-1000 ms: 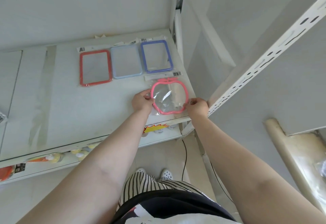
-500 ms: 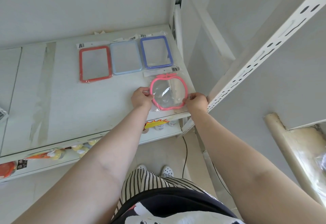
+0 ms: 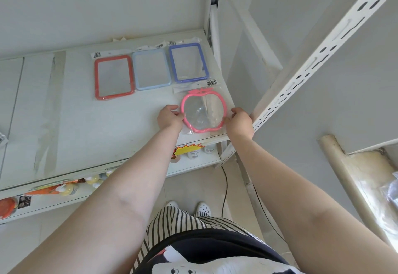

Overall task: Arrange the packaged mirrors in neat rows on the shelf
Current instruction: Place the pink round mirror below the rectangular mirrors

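- The left hand (image 3: pixel 170 118) pinches the left rim of a pink apple-shaped plastic-framed mirror in a clear plastic bag (image 3: pixel 203 110), fingers curled onto the frame.
- The right hand (image 3: pixel 240 121) grips the same mirror's right rim, so the package lies flat between the two hands on the white metal shelf (image 3: pixel 86 122), close to its front right corner.
- Just beyond the fingertips (past the bag's barcode flap) lies a blue rectangular framed mirror in its bag (image 3: pixel 187 62).
- Beyond the left hand and to its left sit a pale blue rectangular framed mirror (image 3: pixel 151 71) and then a red rectangular framed mirror (image 3: pixel 114 77), side by side in one row with the blue one.
- Beside the right hand rises a white perforated shelf post (image 3: pixel 301 73).
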